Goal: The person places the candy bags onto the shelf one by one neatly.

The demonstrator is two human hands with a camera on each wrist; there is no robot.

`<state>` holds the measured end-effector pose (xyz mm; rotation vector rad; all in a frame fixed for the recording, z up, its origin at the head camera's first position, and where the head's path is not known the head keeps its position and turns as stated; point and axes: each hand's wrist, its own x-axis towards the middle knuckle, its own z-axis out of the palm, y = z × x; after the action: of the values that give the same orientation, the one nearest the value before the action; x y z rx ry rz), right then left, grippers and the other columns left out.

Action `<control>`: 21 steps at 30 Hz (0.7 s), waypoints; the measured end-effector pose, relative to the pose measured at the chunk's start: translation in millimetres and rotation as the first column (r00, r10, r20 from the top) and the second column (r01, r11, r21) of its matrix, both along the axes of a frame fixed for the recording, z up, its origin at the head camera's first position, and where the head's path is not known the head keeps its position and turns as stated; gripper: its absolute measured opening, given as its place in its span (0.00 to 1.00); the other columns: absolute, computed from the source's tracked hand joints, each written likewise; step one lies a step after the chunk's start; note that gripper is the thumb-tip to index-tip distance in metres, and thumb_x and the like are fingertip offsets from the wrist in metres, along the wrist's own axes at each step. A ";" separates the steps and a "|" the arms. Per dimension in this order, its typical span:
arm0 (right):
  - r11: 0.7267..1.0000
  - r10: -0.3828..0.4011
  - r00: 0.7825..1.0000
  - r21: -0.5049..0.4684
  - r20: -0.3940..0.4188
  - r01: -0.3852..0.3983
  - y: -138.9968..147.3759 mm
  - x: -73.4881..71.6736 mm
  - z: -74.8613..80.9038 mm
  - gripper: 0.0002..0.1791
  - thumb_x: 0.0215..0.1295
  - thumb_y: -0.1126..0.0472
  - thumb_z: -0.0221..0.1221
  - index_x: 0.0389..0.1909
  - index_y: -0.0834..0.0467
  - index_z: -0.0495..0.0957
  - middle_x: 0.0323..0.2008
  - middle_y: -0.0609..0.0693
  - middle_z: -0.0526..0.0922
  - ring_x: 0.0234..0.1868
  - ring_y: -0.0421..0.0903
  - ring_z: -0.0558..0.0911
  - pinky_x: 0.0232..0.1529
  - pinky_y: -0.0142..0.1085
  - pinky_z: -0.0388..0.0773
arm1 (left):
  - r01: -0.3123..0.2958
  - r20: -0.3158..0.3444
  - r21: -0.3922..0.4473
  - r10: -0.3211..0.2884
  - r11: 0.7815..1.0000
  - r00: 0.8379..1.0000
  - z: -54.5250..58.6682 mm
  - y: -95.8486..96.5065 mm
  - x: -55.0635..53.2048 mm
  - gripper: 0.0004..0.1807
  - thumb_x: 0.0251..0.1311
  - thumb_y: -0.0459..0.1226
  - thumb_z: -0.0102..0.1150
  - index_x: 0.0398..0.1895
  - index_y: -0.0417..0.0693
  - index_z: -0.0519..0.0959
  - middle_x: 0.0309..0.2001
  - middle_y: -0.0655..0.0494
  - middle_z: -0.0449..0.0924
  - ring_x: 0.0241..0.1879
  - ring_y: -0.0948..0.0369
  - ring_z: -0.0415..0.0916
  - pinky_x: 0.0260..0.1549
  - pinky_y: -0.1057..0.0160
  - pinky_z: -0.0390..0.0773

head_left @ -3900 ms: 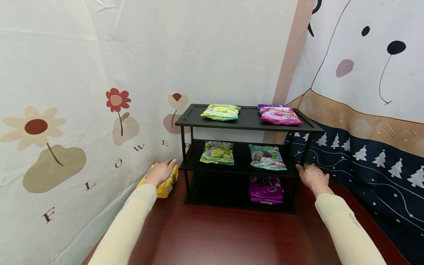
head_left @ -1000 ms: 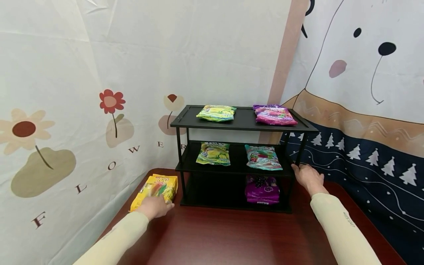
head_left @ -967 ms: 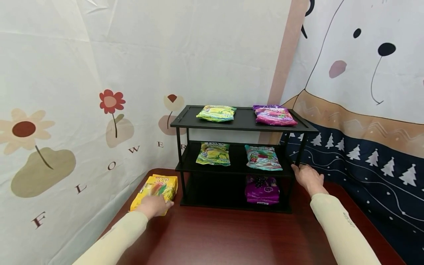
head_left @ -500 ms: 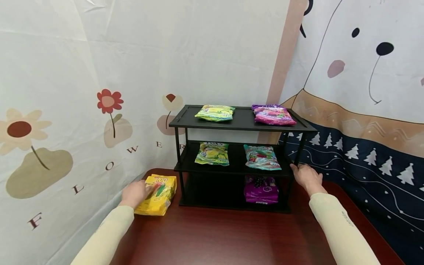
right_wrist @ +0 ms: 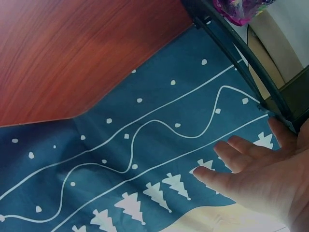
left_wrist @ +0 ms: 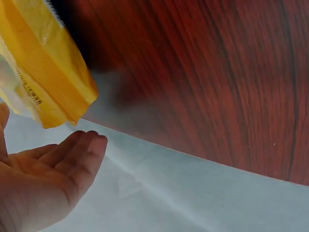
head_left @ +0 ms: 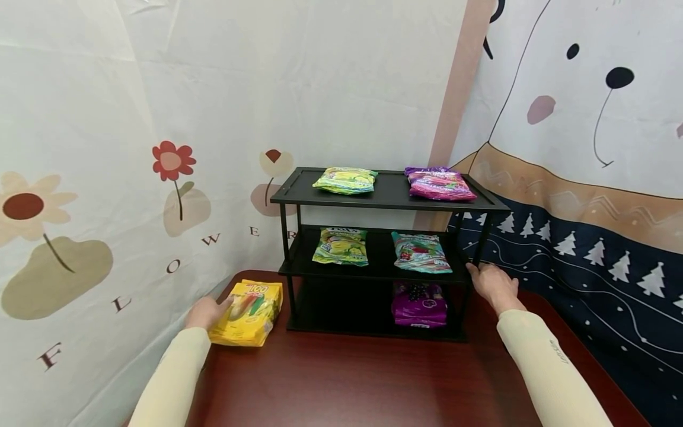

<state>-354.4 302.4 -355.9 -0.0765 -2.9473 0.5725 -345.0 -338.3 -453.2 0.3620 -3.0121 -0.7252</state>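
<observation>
A yellow snack bag (head_left: 246, 313) with "100" printed on it lies on the table, left of the black rack. At its left side is my left hand (head_left: 205, 311), thumb at the bag's edge. The left wrist view shows that hand's fingers (left_wrist: 86, 157) extended and slightly bent, just off the bag's corner. My right hand (head_left: 493, 284) touches the right side of the three-tier black rack (head_left: 392, 187) at the middle shelf. In the right wrist view its fingers (right_wrist: 239, 154) are loosely bent beside the rack's frame.
A yellow-green bag (head_left: 345, 180) and a pink-purple bag (head_left: 440, 185) lie on the top shelf. The middle shelf bears a green lemon bag (head_left: 340, 246) and a teal bag (head_left: 421, 253). Below right sits a purple bag (head_left: 419, 306). Printed curtains (head_left: 347, 89) border the table.
My left hand was on the yellow bag's top, then in front of it, and is now at its left side. The bag has shifted nearer and turned. My right hand stays at the rack.
</observation>
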 end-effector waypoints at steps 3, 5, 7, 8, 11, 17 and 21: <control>1.000 -0.001 1.000 -0.003 0.001 0.001 -0.7 0.2 0.5 0.36 0.80 0.45 0.34 0.65 0.74 0.65 0.65 0.76 0.63 0.65 0.75 0.60 0.63 0.72 0.46 | 0.016 0.025 0.033 -0.016 0.999 1.000 -0.1 -1.5 1.4 0.36 0.73 0.52 0.44 0.46 0.18 0.74 0.44 0.25 0.76 0.39 0.41 0.75 0.45 0.43 0.74; 1.000 -0.001 1.000 -0.005 -0.001 0.001 -1.0 -0.5 0.5 0.36 0.80 0.44 0.34 0.64 0.74 0.66 0.65 0.75 0.63 0.65 0.75 0.60 0.63 0.72 0.46 | 0.027 0.043 0.051 -0.030 0.998 0.999 -0.2 -1.2 2.3 0.35 0.73 0.51 0.43 0.45 0.19 0.74 0.43 0.26 0.76 0.38 0.44 0.74 0.44 0.45 0.74; 1.000 -0.002 1.000 -0.006 -0.004 0.002 -1.3 -1.0 0.5 0.36 0.80 0.44 0.34 0.63 0.73 0.68 0.65 0.75 0.63 0.65 0.74 0.60 0.63 0.72 0.47 | 0.044 0.066 0.055 -0.047 0.998 0.997 -1.1 -0.4 2.8 0.34 0.74 0.51 0.42 0.46 0.19 0.75 0.43 0.28 0.77 0.37 0.45 0.73 0.43 0.47 0.73; 1.000 -0.001 1.000 -0.005 -0.006 0.001 -1.6 -0.9 0.8 0.36 0.80 0.44 0.33 0.63 0.73 0.68 0.65 0.75 0.64 0.65 0.74 0.60 0.63 0.72 0.47 | 0.046 0.077 0.056 -0.050 0.997 0.996 -1.0 0.8 3.0 0.34 0.74 0.50 0.41 0.47 0.19 0.74 0.43 0.28 0.77 0.37 0.46 0.73 0.44 0.47 0.73; 1.000 0.000 1.000 -0.005 -0.009 0.000 -0.8 -1.1 0.9 0.36 0.80 0.44 0.34 0.63 0.73 0.67 0.65 0.75 0.63 0.65 0.75 0.60 0.63 0.72 0.47 | 0.042 0.107 0.060 -0.048 0.997 0.993 -0.9 5.2 2.9 0.35 0.75 0.50 0.39 0.51 0.18 0.72 0.44 0.29 0.75 0.39 0.46 0.72 0.46 0.47 0.72; 1.000 -0.006 1.000 -0.010 -0.006 0.006 -0.8 0.1 0.5 0.35 0.80 0.45 0.34 0.64 0.74 0.66 0.65 0.75 0.64 0.66 0.74 0.61 0.63 0.72 0.47 | 0.061 0.094 0.060 -0.066 0.996 0.993 -5.0 4.8 -3.7 0.29 0.75 0.45 0.41 0.47 0.18 0.72 0.43 0.29 0.74 0.38 0.45 0.72 0.44 0.48 0.72; 1.000 -0.003 1.000 -0.006 -0.008 0.003 -0.8 -0.2 0.4 0.35 0.80 0.45 0.35 0.64 0.74 0.66 0.65 0.75 0.64 0.65 0.74 0.61 0.62 0.72 0.48 | 0.100 0.046 0.143 -0.107 0.985 0.993 -11.0 -2.4 -8.0 0.23 0.73 0.42 0.46 0.35 0.25 0.74 0.31 0.36 0.74 0.28 0.50 0.71 0.35 0.51 0.73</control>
<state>-354.6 301.6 -355.5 -0.0797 -2.9371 0.5802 -353.0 -340.7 -464.3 0.2327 -3.0581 -0.9550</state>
